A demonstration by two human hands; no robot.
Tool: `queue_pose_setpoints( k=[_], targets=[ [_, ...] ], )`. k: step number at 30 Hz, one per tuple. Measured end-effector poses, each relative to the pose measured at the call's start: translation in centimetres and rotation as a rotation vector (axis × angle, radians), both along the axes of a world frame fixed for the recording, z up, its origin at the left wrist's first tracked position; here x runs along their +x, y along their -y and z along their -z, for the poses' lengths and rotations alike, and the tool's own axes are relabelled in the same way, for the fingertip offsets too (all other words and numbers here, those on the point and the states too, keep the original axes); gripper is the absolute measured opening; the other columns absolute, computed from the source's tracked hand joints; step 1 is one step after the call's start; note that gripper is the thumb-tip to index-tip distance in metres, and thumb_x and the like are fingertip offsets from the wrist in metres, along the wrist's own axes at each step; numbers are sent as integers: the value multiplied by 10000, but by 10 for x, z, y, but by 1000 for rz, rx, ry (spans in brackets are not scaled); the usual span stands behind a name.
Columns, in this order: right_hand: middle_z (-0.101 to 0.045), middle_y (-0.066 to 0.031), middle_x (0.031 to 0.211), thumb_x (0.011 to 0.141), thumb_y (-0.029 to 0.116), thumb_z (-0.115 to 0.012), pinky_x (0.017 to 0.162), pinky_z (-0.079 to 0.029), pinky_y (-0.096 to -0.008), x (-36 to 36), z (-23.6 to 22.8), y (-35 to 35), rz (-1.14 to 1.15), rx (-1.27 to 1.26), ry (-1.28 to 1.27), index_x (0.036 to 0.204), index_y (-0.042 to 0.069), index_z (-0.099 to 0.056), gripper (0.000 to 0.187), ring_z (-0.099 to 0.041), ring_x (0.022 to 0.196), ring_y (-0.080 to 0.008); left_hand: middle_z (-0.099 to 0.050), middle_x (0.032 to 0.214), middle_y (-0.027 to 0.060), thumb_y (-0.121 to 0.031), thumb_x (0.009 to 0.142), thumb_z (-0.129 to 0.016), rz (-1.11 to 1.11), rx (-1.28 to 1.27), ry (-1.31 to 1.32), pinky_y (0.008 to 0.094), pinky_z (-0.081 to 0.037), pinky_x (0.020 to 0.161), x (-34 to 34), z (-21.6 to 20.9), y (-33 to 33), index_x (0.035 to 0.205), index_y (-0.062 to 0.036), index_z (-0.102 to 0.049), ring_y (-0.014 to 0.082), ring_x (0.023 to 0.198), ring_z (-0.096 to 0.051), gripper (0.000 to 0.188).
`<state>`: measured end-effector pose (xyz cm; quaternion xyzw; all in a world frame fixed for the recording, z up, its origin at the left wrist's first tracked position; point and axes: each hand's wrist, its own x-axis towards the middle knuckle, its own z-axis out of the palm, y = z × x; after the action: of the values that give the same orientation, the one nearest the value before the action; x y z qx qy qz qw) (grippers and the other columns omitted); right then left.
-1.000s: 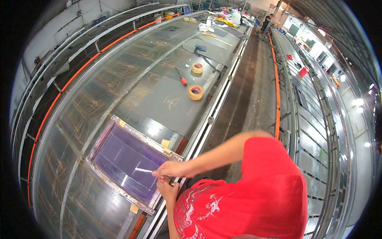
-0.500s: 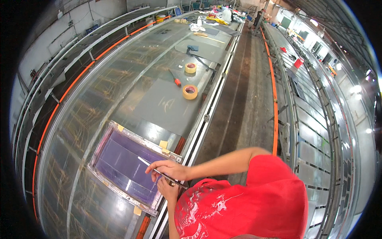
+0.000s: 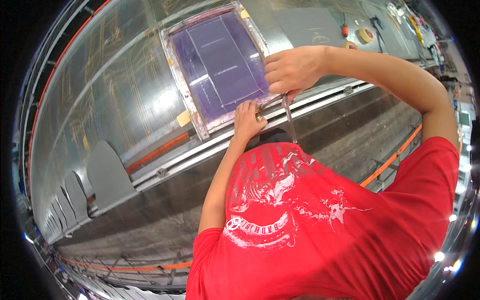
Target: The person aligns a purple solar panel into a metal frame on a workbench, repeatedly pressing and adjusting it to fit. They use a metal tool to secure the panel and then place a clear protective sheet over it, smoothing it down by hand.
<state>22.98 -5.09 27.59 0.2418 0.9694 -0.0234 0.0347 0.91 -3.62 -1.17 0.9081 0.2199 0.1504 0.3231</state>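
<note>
The view is swinging round: the screen frame (image 3: 183, 87), lower left half a second ago, is now sitting at the upper centre of the picture, its purple mesh (image 3: 220, 55) facing up. The slim metal tool (image 3: 290, 122), which was reaching over the mesh, is now hanging down from the right hand (image 3: 292, 72), its free end pointing at the red shirt (image 3: 325, 215) in the lower centre. The right hand is closing in a fist around the tool's upper end, just beyond the frame's lower right corner.

The left hand (image 3: 246, 120) is keeping its place at the frame's lower edge, its fingers curling beside a small brass-coloured fitting (image 3: 259, 118); whether it is gripping that fitting, I cannot tell. With the tool turning away from the mesh, the work seems to be centring on this edge and fitting.

The frame is lying on the grey surface (image 3: 120, 75), next to a metal rail (image 3: 200, 156) running diagonally below it. A tan tape piece (image 3: 184, 118) is showing at its lower left, while a red-handled screwdriver (image 3: 345, 31) and a tape roll (image 3: 366, 35) are resting at the upper right.
</note>
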Motion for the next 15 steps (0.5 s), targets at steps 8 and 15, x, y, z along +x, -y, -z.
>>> queue_pose_setpoints(
  k=[8,15],
  targets=[
    [-566,-61,832,825,418,-724,762,-501,-411,21,25,39,373,23,-32,905,96,-522,388,-620,829,-282,-590,1245,175,-269,695,-757,-25,-27,61,479,-417,1062,19,5,4,1359,-22,-567,373,1196,-535,734],
    [-532,-34,716,813,426,-721,621,-473,-391,-23,68,85,795,316,-290,833,134,-513,359,-621,693,-239,-582,1288,214,-262,683,-763,12,-90,-105,521,-402,1080,4,28,15,1399,-31,-543,411,1214,-528,784]
  ],
)
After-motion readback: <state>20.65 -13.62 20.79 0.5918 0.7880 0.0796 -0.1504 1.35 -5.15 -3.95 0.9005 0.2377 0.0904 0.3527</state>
